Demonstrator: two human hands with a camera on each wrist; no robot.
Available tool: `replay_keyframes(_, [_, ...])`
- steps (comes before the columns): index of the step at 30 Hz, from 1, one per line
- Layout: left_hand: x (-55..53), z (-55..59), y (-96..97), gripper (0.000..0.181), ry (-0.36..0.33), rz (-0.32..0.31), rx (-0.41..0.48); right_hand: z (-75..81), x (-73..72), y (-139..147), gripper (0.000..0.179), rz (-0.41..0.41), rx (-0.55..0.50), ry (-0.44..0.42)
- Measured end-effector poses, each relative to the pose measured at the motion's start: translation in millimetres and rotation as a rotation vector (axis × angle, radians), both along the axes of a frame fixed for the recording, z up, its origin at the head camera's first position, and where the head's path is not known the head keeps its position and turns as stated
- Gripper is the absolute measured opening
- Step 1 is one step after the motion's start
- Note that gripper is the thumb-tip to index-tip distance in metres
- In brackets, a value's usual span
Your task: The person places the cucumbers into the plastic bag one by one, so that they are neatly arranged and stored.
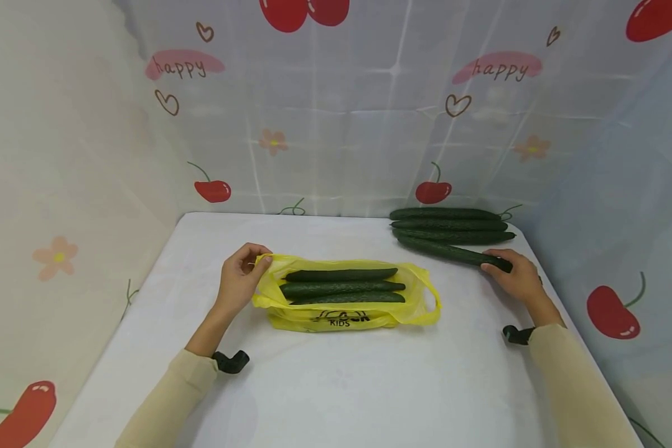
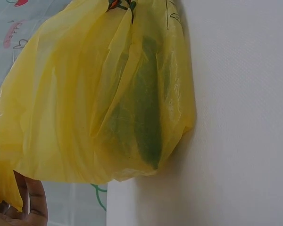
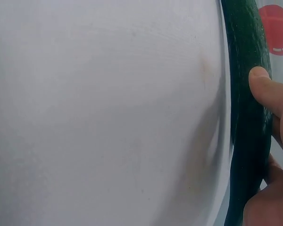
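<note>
A yellow plastic bag [image 1: 336, 321] lies on its side at the middle of the table, its mouth spread and several cucumbers [image 1: 341, 288] showing inside. My left hand [image 1: 242, 277] pinches the bag's left end between thumb and fingers. In the left wrist view, a dark green cucumber shape [image 2: 148, 113] shows through the thin yellow plastic. At the right, my right hand [image 1: 512, 274] grips the near end of a cucumber [image 1: 448, 250], thumb on one side and fingers on the other. That cucumber's far end lies against the other cucumbers [image 1: 453, 225] at the back right.
The white table [image 1: 381, 386] ends close to the right forearm. Patterned curtains [image 1: 336, 124] with cherries hang behind and on both sides. Each wrist wears a black camera mount, such as the left one [image 1: 231, 361]. The bag's loop handle [image 1: 432, 305] sticks out rightward.
</note>
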State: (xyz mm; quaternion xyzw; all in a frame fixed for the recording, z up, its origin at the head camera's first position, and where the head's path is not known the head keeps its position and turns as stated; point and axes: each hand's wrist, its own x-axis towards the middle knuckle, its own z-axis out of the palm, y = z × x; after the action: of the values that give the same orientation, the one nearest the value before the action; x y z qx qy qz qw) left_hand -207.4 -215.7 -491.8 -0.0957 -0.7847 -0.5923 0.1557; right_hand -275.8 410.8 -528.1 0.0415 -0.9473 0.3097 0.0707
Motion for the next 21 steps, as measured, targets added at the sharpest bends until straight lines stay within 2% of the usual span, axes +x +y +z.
replay_keyframes(9, [1.3, -0.5, 1.5, 0.017, -0.005, -0.006, 0.011, 8.6, 9.7, -2, 0.045, 0.026, -0.041, 0.075])
replay_keyframes(14, [2.2, 0.2, 2.3, 0.016, -0.007, 0.001, -0.005, 10.7, 13.9, -3, 0.043, 0.048, -0.041, 0.118])
replay_keyframes(21, [0.9, -0.4, 3.5, 0.017, 0.0, 0.005, -0.005, 22.2, 22.7, -12, 0.041, 0.076, -0.025, 0.174])
